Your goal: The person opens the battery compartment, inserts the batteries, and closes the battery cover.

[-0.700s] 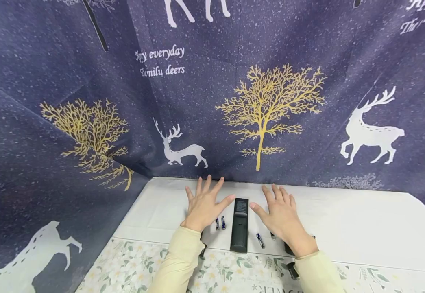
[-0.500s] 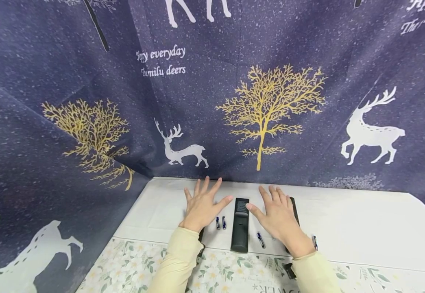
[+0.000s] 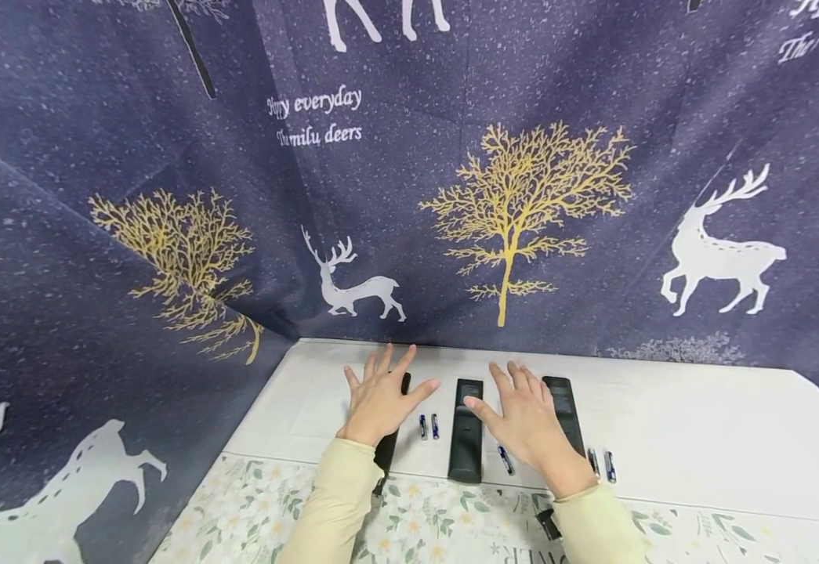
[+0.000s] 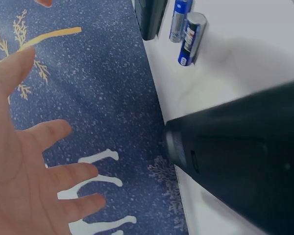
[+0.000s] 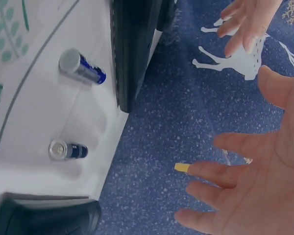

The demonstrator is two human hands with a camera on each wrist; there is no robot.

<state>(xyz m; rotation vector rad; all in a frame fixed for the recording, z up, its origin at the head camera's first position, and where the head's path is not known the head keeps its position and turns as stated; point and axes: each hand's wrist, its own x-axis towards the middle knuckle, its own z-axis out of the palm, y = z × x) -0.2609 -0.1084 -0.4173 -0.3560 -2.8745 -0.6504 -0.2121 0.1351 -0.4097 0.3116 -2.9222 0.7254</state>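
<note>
My left hand (image 3: 378, 401) hovers, fingers spread, over the left black remote control (image 3: 385, 453), partly covering it. The left wrist view shows its bare palm (image 4: 19, 161) beside that remote. A middle black remote (image 3: 466, 439) lies lengthwise between the hands. My right hand (image 3: 527, 419), also spread and holding nothing, hovers between it and a right black remote (image 3: 564, 407), whose left side it partly hides. Two blue-and-silver batteries (image 3: 435, 426) lie left of the middle remote. Another battery (image 3: 505, 460) lies near the right hand, and two more (image 3: 610, 467) beside the right remote.
A white sheet (image 3: 698, 439) covers the table, with a floral cloth (image 3: 240, 509) along its near edge. Dark blue curtains (image 3: 409, 180) printed with deer and trees hang behind and to the left. A small black object (image 3: 549, 525) shows beside the right sleeve.
Both hands have shifted left, fingers still spread. More of the left and right remotes shows, and the two batteries at the right have come out from behind the right arm.
</note>
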